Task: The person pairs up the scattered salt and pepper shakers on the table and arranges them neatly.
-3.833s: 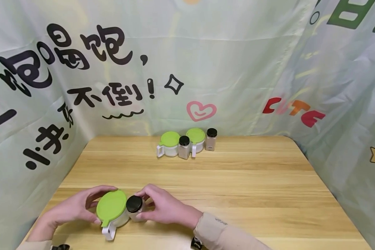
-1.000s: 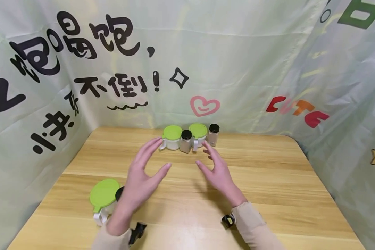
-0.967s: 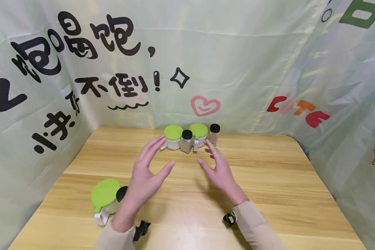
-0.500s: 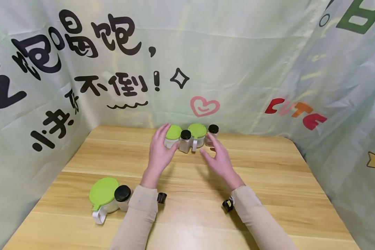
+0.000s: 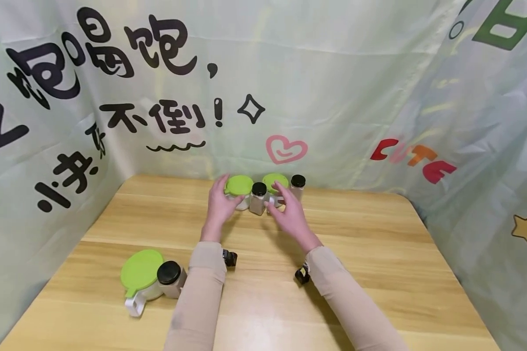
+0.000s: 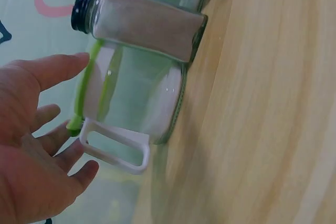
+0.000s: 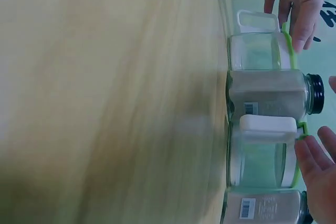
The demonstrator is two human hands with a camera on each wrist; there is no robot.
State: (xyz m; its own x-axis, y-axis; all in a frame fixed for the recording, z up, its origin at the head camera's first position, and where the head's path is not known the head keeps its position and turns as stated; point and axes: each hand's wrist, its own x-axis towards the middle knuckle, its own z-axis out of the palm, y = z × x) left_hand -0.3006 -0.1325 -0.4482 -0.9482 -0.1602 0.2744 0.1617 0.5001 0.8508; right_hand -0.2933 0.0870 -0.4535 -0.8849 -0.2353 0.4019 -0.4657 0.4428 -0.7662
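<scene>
- Head view: the left jar point(image 5: 239, 184) stands upright in the back row on the table point(image 5: 377, 253), its green lid point(image 6: 83, 90) on.
- Left hand point(image 5: 219, 207) is about that lid, thumb and fingers apart, clamped on nothing; whether the tips touch, I cannot tell.
- Middle shaker point(image 5: 257, 202) stands just beside it, then the right jar point(image 7: 262, 162), then the end shaker point(image 5: 297, 189), all upright.
- Right hand point(image 5: 288, 212) is in front of the right jar, fingers parted and gripping nothing; contact is unclear.
- Step in hand, I judge: setting both hands about the row, no hold yet.
- Next move seems to call for closing the left fingers round the left jar without knocking the middle shaker.
- Front jar point(image 5: 142, 269) and front shaker point(image 5: 172, 282) stand together at front left.
</scene>
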